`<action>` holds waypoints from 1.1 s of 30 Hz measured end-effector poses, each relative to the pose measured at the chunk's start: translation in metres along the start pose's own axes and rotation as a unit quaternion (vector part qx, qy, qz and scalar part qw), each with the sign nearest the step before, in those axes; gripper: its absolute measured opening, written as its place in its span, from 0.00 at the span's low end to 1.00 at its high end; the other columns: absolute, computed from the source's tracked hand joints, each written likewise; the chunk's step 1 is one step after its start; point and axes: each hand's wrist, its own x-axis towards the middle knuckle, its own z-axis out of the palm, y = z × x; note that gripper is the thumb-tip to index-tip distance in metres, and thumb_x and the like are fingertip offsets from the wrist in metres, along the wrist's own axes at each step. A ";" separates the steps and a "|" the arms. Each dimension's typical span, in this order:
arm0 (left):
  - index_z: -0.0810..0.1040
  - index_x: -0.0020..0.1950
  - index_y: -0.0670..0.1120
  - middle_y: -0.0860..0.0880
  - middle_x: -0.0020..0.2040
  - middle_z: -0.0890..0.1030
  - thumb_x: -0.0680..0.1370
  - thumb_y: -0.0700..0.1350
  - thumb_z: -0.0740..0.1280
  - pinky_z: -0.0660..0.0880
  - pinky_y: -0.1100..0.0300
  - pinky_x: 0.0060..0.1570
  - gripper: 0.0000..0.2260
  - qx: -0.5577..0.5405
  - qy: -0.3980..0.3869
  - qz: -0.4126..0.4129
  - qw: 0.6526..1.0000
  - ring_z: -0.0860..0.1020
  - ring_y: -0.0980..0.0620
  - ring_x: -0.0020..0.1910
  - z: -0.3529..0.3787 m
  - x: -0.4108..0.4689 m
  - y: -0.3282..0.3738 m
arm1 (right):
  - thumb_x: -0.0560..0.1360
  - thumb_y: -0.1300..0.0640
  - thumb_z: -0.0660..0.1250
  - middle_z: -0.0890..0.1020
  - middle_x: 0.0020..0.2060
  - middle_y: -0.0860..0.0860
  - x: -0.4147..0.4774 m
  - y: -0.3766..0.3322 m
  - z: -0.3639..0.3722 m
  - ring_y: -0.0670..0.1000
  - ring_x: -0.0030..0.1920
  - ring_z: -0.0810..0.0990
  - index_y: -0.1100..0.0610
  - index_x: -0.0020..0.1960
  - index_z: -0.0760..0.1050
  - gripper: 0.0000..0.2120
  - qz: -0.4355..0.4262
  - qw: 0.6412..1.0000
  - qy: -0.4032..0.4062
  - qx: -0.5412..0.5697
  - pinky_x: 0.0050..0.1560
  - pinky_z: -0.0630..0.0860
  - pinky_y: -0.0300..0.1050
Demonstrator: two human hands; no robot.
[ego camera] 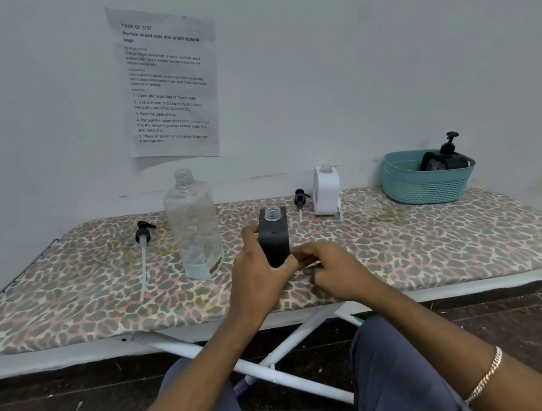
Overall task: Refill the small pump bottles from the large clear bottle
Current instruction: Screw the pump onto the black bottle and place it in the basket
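A small black square bottle [274,235] with an uncapped clear neck stands upright on the ironing board [434,241]. My left hand [256,273] grips its left side. My right hand [330,271] touches its lower right corner, fingers curled. The large clear bottle [194,223], uncapped, stands just left of it with a little liquid at the bottom. A black pump head with a long tube [143,248] lies further left. A second pump head [300,200] lies behind, next to a white square bottle [326,189] without a cap.
A teal basket [428,185] at the back right holds a black pump bottle [445,158]. A printed sheet [168,82] hangs on the wall. The board's white legs [278,348] cross below its front edge, above my knees.
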 end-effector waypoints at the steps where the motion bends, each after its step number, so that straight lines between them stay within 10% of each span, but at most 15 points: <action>1: 0.65 0.71 0.48 0.50 0.51 0.80 0.74 0.49 0.76 0.73 0.70 0.32 0.31 -0.004 -0.001 -0.002 1.000 0.80 0.57 0.42 -0.002 0.001 0.000 | 0.72 0.74 0.61 0.84 0.58 0.52 0.004 -0.001 -0.002 0.47 0.56 0.83 0.58 0.69 0.79 0.28 0.003 1.000 0.007 -0.012 0.58 0.82 0.46; 9: 0.65 0.71 0.50 0.52 0.50 0.81 0.75 0.46 0.74 0.76 0.68 0.33 0.28 -0.036 -0.011 -0.019 0.999 0.81 0.58 0.42 -0.011 0.007 -0.007 | 0.76 0.69 0.63 0.85 0.56 0.57 0.079 -0.015 -0.037 0.51 0.45 0.83 0.62 0.62 0.82 0.17 0.027 0.984 0.152 -0.093 0.49 0.81 0.43; 14: 0.69 0.63 0.53 0.53 0.45 0.82 0.75 0.48 0.75 0.80 0.55 0.35 0.21 -0.041 -0.018 -0.021 0.999 0.82 0.55 0.38 -0.010 0.007 -0.020 | 0.71 0.68 0.64 0.70 0.28 0.56 0.149 -0.028 -0.060 0.56 0.26 0.67 0.61 0.34 0.66 0.10 0.072 0.971 0.146 -0.176 0.27 0.64 0.41; 25: 0.71 0.58 0.53 0.56 0.44 0.82 0.73 0.47 0.75 0.75 0.66 0.35 0.18 -0.087 -0.026 -0.044 0.995 0.80 0.59 0.41 -0.012 0.014 -0.028 | 0.72 0.57 0.80 0.84 0.55 0.59 0.235 -0.015 -0.051 0.60 0.56 0.83 0.59 0.42 0.72 0.16 0.113 0.937 0.041 -0.327 0.46 0.73 0.47; 33: 0.73 0.60 0.54 0.58 0.47 0.83 0.75 0.47 0.76 0.77 0.65 0.38 0.18 -0.101 -0.021 -0.051 0.993 0.81 0.60 0.45 -0.009 0.013 -0.033 | 0.79 0.66 0.64 0.82 0.61 0.59 0.250 -0.004 -0.028 0.61 0.66 0.79 0.62 0.61 0.80 0.13 0.185 0.942 0.092 -0.265 0.70 0.69 0.52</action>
